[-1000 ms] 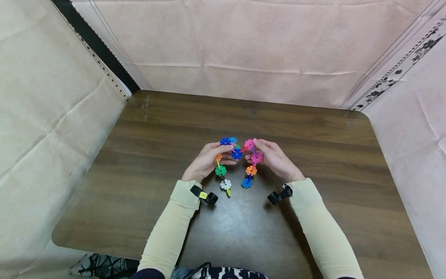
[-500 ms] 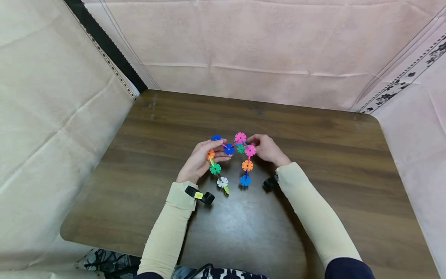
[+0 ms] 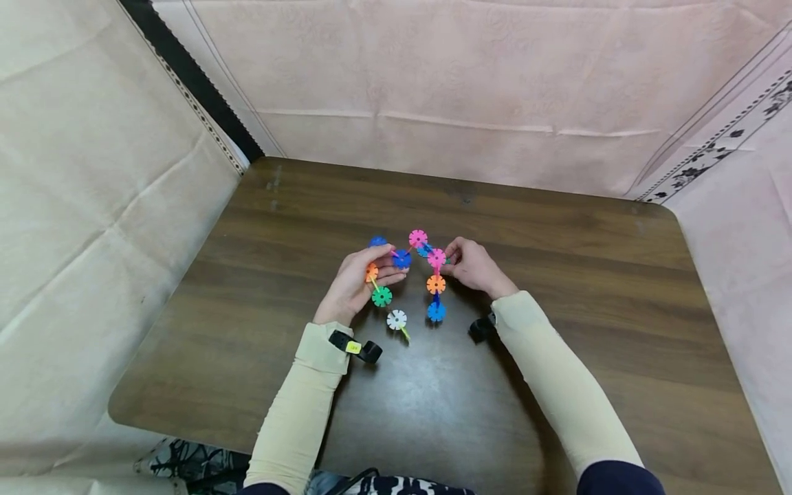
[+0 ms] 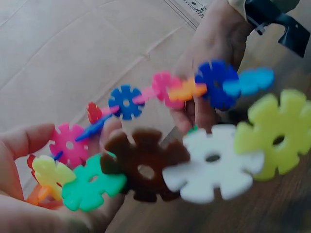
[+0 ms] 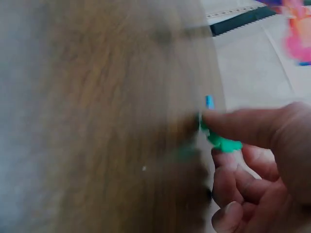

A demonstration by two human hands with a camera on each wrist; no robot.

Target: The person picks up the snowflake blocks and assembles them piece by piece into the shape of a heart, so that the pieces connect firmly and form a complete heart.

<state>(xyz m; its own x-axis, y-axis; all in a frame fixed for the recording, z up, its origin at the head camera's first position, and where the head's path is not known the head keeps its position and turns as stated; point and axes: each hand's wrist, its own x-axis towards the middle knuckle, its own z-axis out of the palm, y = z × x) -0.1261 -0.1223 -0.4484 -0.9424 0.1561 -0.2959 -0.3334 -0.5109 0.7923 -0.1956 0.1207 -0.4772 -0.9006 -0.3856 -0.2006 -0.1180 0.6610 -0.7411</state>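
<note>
A chain of slotted plastic flower discs in many colours hangs in a loop over the table. My left hand (image 3: 354, 287) holds it between thumb and fingers, near a blue disc (image 3: 401, 259) and an orange disc (image 3: 371, 272). A brown disc (image 4: 145, 165), a white disc (image 4: 211, 162) and a yellow-green disc (image 4: 277, 136) run along one strand in the left wrist view. On the right strand hang a pink disc (image 3: 436, 258) and another orange disc (image 3: 436, 284). My right hand (image 3: 475, 267) pinches a green disc (image 5: 226, 144); whether it joins the chain I cannot tell.
Brown wood-grain table (image 3: 557, 275) lies under both hands. Pale cloth (image 3: 433, 82) hangs behind it and at both sides. A black wrist camera (image 3: 370, 352) sits at the left cuff, another black camera (image 3: 481, 329) at the right.
My right hand has let go of the chain's pink discs and now pinches the green disc, which showed between the strands before. The chain and left hand have shifted slightly left.
</note>
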